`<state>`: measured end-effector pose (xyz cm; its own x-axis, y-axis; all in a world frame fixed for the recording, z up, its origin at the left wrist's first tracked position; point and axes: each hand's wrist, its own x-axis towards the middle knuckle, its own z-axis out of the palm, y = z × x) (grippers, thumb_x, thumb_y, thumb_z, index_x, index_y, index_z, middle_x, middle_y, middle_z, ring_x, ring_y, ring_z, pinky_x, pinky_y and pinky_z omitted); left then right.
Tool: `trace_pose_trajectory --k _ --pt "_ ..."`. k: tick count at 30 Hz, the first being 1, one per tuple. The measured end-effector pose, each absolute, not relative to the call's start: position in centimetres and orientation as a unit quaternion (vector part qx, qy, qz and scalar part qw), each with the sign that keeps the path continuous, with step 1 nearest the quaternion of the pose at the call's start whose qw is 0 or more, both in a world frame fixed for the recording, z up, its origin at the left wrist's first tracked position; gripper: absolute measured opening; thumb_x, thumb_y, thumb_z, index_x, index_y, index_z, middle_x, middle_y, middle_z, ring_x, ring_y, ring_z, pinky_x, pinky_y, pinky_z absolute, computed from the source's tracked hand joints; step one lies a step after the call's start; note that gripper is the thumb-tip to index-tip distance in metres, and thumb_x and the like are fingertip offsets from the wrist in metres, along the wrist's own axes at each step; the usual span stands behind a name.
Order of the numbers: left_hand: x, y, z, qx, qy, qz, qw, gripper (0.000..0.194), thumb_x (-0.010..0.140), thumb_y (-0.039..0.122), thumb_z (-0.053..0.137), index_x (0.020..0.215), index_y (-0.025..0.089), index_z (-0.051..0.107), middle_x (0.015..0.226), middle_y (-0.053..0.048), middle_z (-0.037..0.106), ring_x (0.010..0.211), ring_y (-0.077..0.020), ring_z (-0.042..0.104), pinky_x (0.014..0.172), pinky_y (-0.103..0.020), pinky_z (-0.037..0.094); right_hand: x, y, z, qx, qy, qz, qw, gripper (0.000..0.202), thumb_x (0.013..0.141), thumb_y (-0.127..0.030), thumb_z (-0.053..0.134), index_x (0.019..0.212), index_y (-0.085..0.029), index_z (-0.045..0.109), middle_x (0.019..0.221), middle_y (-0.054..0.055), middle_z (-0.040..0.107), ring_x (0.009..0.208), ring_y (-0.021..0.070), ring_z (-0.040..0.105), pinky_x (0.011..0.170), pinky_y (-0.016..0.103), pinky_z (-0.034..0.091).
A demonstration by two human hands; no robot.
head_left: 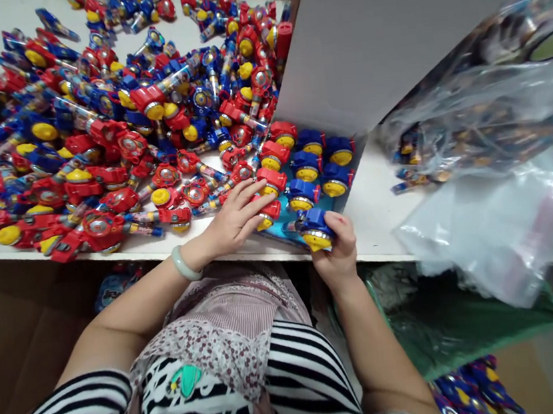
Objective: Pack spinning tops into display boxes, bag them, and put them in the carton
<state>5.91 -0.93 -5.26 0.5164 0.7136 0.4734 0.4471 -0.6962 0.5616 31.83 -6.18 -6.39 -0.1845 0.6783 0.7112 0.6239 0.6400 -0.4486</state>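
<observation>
Here on my feed, the right hand (339, 246) has a blue toy (315, 219) gripped, thumb against its side, at the near end of the box (285, 225); its other fingers are mostly hidden, so I can't tell how firm that hold is. The left hand (238, 220) lies palm down, fingers slightly parted, tips over the nearest red toy (270, 210). My worry: if that thumb slips on the rounded body, the blue toy could tip over the table's front edge; if the left fingers press too hard, I'd expect the red row to lean and crowd its neighbours. As for pose, I see the left forearm slanting in from lower left, the right one rising from lower right, wrist close to the edge. Beyond the fingers, red and blue toys stand in rows beneath a tall pale panel (336, 38); a loose heap of toys (95, 128) spreads leftward across the table (378, 225), and plastic bags (499, 213) slump rightward, overhanging it.
</observation>
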Motion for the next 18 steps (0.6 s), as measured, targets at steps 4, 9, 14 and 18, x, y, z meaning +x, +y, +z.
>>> trace_pose_trajectory --k 4,9,14,18 --pt "6.2 -0.9 -5.3 0.848 0.348 0.345 0.202 0.047 0.104 0.04 0.039 0.15 0.03 0.046 0.159 -0.009 0.04 0.151 -0.0269 0.03 0.126 -0.055 0.026 31.5 -6.0 -6.8 -0.436 -0.784 0.065 0.438 0.066 0.083 -0.011 0.059 0.142 -0.034 0.041 0.122 0.009 0.056 0.108 0.0246 0.063 0.087 0.046 0.059" --pt "5.1 -0.3 -5.1 0.853 0.323 0.358 0.199 0.054 0.104 0.048 0.036 0.153 0.026 0.04 0.16 -0.012 0.038 0.151 -0.0257 0.03 0.126 -0.05 0.026 31.4 -5.2 -8.8 -0.444 -0.793 0.077 0.411 0.065 0.086 -0.017 0.059 0.147 -0.032 0.043 0.12 0.011 0.06 0.108 0.0266 0.064 0.086 0.047 0.059" --pt "-2.9 1.3 -4.7 0.782 0.517 0.316 0.147 0.059 0.096 0.046 0.057 0.147 0.02 0.045 0.143 -0.017 0.054 0.134 -0.0308 0.047 0.116 -0.051 0.037 34.3 -5.7 -7.3 -0.469 -0.782 0.128 0.39 0.079 0.082 -0.034 0.075 0.153 -0.033 0.041 0.125 0.012 0.065 0.101 0.031 0.07 0.078 0.051 0.062" --pt "-6.2 2.7 -5.4 0.777 0.604 0.108 0.141 0.063 0.083 0.028 0.071 0.14 0.012 0.051 0.138 -0.018 0.056 0.127 -0.0335 0.05 0.109 -0.048 0.041 34.4 -5.8 -4.4 -0.525 -0.644 0.07 0.552 0.059 0.07 -0.034 0.086 0.127 -0.039 0.069 0.083 0.005 0.071 0.058 0.0266 0.068 0.053 0.046 0.057"
